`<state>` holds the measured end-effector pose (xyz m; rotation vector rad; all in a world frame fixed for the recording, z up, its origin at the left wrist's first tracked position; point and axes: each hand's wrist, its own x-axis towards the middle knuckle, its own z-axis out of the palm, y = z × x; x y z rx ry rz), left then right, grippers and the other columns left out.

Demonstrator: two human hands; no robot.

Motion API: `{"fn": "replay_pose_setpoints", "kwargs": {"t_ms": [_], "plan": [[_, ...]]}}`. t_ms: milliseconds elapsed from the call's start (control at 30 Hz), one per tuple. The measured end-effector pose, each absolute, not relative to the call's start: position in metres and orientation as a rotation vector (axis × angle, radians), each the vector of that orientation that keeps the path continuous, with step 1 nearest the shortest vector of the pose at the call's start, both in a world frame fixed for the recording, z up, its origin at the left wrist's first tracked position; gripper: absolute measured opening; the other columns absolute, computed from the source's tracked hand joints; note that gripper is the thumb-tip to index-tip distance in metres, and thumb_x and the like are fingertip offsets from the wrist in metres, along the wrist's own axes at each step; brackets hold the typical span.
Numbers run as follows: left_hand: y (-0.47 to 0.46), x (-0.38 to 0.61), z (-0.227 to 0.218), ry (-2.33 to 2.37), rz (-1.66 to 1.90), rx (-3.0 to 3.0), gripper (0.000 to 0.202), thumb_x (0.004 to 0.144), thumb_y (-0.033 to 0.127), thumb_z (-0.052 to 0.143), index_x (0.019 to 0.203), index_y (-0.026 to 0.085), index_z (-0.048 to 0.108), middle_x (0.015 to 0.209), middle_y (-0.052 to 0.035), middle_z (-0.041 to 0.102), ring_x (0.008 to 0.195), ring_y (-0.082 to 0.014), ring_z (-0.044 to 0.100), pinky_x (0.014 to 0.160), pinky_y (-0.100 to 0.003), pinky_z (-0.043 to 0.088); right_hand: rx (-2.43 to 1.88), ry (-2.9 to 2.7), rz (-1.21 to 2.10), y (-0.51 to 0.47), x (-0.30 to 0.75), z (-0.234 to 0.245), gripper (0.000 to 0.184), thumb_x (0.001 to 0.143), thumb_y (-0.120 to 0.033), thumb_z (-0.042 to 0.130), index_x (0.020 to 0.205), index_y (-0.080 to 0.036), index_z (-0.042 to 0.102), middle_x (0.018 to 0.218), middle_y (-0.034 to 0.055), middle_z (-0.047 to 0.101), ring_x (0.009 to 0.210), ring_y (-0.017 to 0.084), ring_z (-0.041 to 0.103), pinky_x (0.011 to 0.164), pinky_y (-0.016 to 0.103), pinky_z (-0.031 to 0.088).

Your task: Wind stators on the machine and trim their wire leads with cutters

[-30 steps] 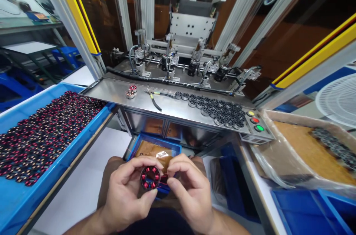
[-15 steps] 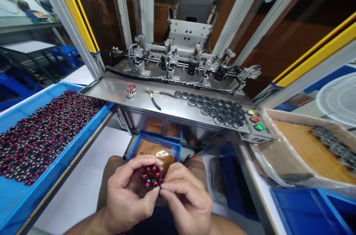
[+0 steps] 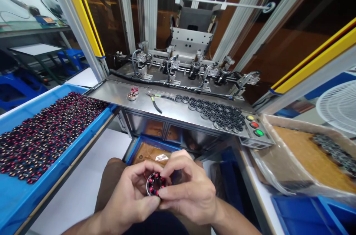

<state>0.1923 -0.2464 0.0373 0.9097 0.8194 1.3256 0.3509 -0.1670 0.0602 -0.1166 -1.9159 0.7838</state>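
A ring-shaped motor stator [image 3: 151, 186] with red wire windings and a silver outer rim is held above my lap. My left hand [image 3: 126, 196] curls round its left side, with the thumb at the lower edge. My right hand [image 3: 191, 192] grips the right side, fingers at the top and thumb across the lower right. Part of the stator is hidden behind those fingers. A thin red wire end shows near my left index finger.
Left stands a blue tray [image 3: 65, 146] of wound stators. On the metal ledge [image 3: 108, 92] are two wound stators [image 3: 132, 95], cutting pliers [image 3: 154, 102] and bare cores [image 3: 219, 112]. Behind is a winding machine [image 3: 191, 38]; right, a button box [image 3: 257, 131] and a plastic-lined carton [image 3: 294, 149].
My right hand has gone from pinching a wire beside the stator to gripping the stator itself. The stator has turned and shifted slightly right and down. The camera view has tilted slightly upward.
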Motion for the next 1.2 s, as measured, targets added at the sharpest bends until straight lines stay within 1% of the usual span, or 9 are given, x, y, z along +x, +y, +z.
{"fn": "replay_pose_setpoints", "kwargs": {"t_ms": [133,233,333,467,633,800,900,1000,1200], "plan": [[-0.246,0.193,0.037,0.817,1.321,0.793,0.038,0.065,0.03,0.084,0.1,0.02,0.072,0.085,-0.0033,0.071,0.075,-0.0138,0.066,0.066,-0.017,0.053,-0.177,-1.903,0.488,-0.177,0.355,0.054,0.012,0.088,-0.015,0.065,0.099,-0.016,0.071,0.088,0.0077,0.068,0.083,0.019,0.056,0.069,0.037,0.051],[-0.245,0.197,0.041,0.862,1.448,0.892,0.037,0.063,0.016,0.083,0.098,0.023,0.073,0.094,-0.0034,0.074,0.084,-0.0154,0.069,0.075,-0.019,0.055,-0.245,-1.874,0.342,-0.186,0.358,0.052,0.019,0.09,-0.011,0.061,0.107,-0.015,0.068,0.084,0.008,0.069,0.081,0.02,0.058,0.066,0.037,0.054],[-0.245,0.202,0.044,0.931,1.648,1.082,0.045,0.063,0.003,0.079,0.1,0.027,0.071,0.101,-0.0009,0.074,0.087,-0.0134,0.07,0.08,-0.018,0.056,-0.324,-1.804,0.335,-0.193,0.353,0.053,0.024,0.088,-0.006,0.06,0.11,-0.013,0.066,0.081,0.0081,0.068,0.076,0.019,0.059,0.061,0.034,0.054],[-0.245,0.208,0.044,0.954,1.799,1.2,0.05,0.064,-0.002,0.077,0.103,0.028,0.069,0.105,-0.0002,0.072,0.085,-0.0131,0.072,0.08,-0.02,0.059,-0.409,-1.636,0.436,-0.204,0.338,0.05,0.016,0.091,-0.007,0.056,0.103,-0.012,0.066,0.079,0.0069,0.064,0.071,0.016,0.06,0.06,0.031,0.054],[-0.245,0.211,0.039,1.011,1.856,1.118,0.045,0.066,0.001,0.08,0.1,0.029,0.069,0.108,0.0003,0.072,0.091,-0.0128,0.072,0.08,-0.017,0.058,-0.612,-1.499,0.761,-0.211,0.326,0.042,0.011,0.093,-0.014,0.055,0.085,-0.017,0.061,0.073,0.0022,0.059,0.068,0.014,0.059,0.06,0.027,0.05],[-0.243,0.195,0.033,0.962,1.555,0.97,0.059,0.063,0.019,0.088,0.115,0.027,0.062,0.117,-0.0051,0.068,0.109,-0.0197,0.065,0.091,-0.023,0.053,-0.6,-1.597,0.842,-0.199,0.332,0.039,0.012,0.093,-0.015,0.053,0.084,-0.019,0.059,0.072,0.0015,0.058,0.068,0.014,0.057,0.062,0.028,0.047],[-0.241,0.182,0.031,0.88,1.278,0.978,0.053,0.071,0.039,0.081,0.117,0.022,0.061,0.099,-0.0051,0.068,0.091,-0.0168,0.066,0.079,-0.022,0.053,-0.572,-1.654,0.867,-0.193,0.336,0.038,0.012,0.091,-0.011,0.052,0.084,-0.018,0.06,0.074,0.0022,0.059,0.069,0.015,0.057,0.063,0.029,0.047],[-0.239,0.176,0.03,0.786,1.168,0.973,0.042,0.084,0.047,0.067,0.114,0.02,0.06,0.077,-0.0019,0.066,0.07,-0.0124,0.062,0.065,-0.021,0.051,-0.561,-1.704,0.841,-0.19,0.339,0.038,0.013,0.089,-0.008,0.053,0.085,-0.018,0.06,0.074,0.0024,0.058,0.07,0.015,0.057,0.064,0.029,0.047],[-0.238,0.183,0.029,0.694,1.226,0.845,0.038,0.087,0.044,0.063,0.118,0.022,0.061,0.082,-0.0045,0.071,0.069,-0.0151,0.067,0.061,-0.024,0.053,-0.564,-1.79,0.749,-0.188,0.344,0.043,0.016,0.086,-0.003,0.052,0.086,-0.018,0.06,0.075,0.0026,0.059,0.069,0.014,0.057,0.062,0.026,0.046]]}}
